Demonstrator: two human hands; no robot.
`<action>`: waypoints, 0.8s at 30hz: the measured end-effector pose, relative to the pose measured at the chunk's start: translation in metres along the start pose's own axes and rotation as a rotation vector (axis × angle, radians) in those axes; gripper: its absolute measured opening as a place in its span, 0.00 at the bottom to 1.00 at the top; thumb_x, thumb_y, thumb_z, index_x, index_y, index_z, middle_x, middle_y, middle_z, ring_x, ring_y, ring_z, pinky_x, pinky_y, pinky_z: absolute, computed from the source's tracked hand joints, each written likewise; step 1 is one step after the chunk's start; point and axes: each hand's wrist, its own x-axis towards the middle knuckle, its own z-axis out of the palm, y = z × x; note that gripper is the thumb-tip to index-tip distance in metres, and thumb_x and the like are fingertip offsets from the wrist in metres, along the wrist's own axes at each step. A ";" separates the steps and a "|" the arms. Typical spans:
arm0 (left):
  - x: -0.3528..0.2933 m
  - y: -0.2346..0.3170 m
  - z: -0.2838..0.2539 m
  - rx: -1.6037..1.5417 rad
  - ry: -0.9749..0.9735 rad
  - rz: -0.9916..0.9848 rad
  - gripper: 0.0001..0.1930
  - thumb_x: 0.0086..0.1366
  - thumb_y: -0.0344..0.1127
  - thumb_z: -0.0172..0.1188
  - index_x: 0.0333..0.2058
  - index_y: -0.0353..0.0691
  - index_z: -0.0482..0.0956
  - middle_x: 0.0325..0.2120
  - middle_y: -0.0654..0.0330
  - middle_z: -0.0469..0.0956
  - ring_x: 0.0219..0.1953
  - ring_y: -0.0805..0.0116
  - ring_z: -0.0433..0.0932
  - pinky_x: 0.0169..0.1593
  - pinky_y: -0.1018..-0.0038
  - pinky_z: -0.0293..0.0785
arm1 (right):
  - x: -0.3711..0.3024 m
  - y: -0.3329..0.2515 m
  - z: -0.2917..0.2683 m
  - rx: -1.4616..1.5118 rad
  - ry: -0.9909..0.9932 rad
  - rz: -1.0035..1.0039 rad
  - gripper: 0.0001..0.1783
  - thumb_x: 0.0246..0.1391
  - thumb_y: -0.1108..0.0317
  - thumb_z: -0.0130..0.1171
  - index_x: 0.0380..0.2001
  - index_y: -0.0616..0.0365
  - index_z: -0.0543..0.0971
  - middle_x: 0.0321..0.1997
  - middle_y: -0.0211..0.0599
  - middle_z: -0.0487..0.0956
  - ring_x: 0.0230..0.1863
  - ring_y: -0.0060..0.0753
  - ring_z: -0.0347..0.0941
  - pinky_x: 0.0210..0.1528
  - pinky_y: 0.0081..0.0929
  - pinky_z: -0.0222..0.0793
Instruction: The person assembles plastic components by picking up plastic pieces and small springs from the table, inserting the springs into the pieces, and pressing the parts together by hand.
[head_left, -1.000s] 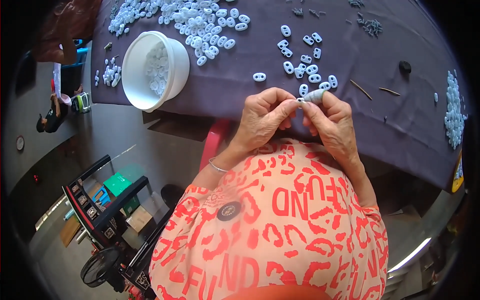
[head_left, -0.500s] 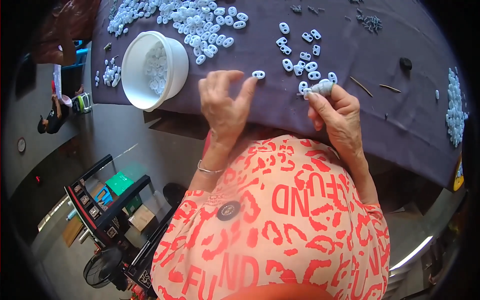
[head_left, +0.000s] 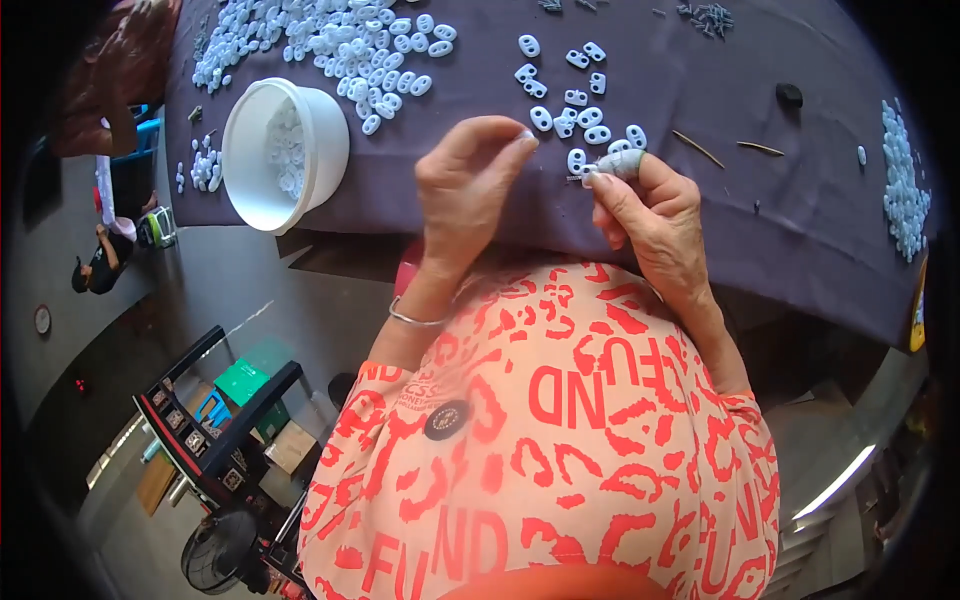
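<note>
Looking down, we saw our right hand (head_left: 655,210) pinched shut on a small grey-white piece (head_left: 618,165), held just over the near edge of the purple cloth (head_left: 720,220). Our left hand (head_left: 470,190) hovered beside it, fingers curled with the tips nearly together; whether it gripped anything, we could not tell. On that cloth, loose white clips (head_left: 575,100) lay just beyond both hands, and a white tub (head_left: 250,190) sat at its left edge.
</note>
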 end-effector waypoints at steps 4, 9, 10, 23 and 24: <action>-0.008 0.009 -0.015 -0.585 -0.177 -0.503 0.08 0.58 0.30 0.59 0.37 0.37 0.76 0.30 0.58 0.79 0.31 0.70 0.79 0.29 0.81 0.72 | 0.001 -0.006 0.000 -0.001 0.029 -0.013 0.07 0.52 0.67 0.57 0.29 0.61 0.77 0.18 0.25 0.74 0.17 0.10 0.65 0.17 0.11 0.58; -0.019 0.009 -0.014 -0.671 -0.199 -0.603 0.10 0.58 0.31 0.60 0.38 0.37 0.76 0.32 0.57 0.79 0.33 0.69 0.79 0.28 0.81 0.72 | 0.001 -0.011 0.004 -0.085 0.013 -0.039 0.07 0.51 0.68 0.57 0.27 0.62 0.77 0.17 0.26 0.74 0.18 0.11 0.65 0.19 0.13 0.59; -0.019 0.009 -0.014 -0.676 -0.204 -0.599 0.10 0.58 0.32 0.59 0.38 0.37 0.76 0.32 0.58 0.79 0.33 0.69 0.79 0.28 0.81 0.72 | 0.001 -0.010 0.005 -0.085 0.014 -0.034 0.07 0.51 0.68 0.57 0.27 0.62 0.77 0.17 0.26 0.74 0.18 0.11 0.65 0.19 0.13 0.59; -0.024 0.001 -0.014 -0.739 -0.266 -0.584 0.07 0.60 0.28 0.56 0.38 0.36 0.75 0.31 0.57 0.78 0.34 0.68 0.79 0.28 0.82 0.75 | 0.002 -0.003 0.006 -0.101 -0.020 -0.061 0.06 0.54 0.69 0.55 0.29 0.61 0.76 0.16 0.23 0.72 0.14 0.09 0.60 0.15 0.10 0.53; -0.025 0.002 -0.014 -0.739 -0.267 -0.585 0.07 0.60 0.28 0.56 0.38 0.36 0.75 0.31 0.57 0.78 0.34 0.68 0.79 0.28 0.82 0.75 | 0.002 -0.003 0.006 -0.098 -0.023 -0.059 0.06 0.54 0.69 0.55 0.29 0.60 0.76 0.16 0.23 0.72 0.14 0.09 0.60 0.15 0.10 0.53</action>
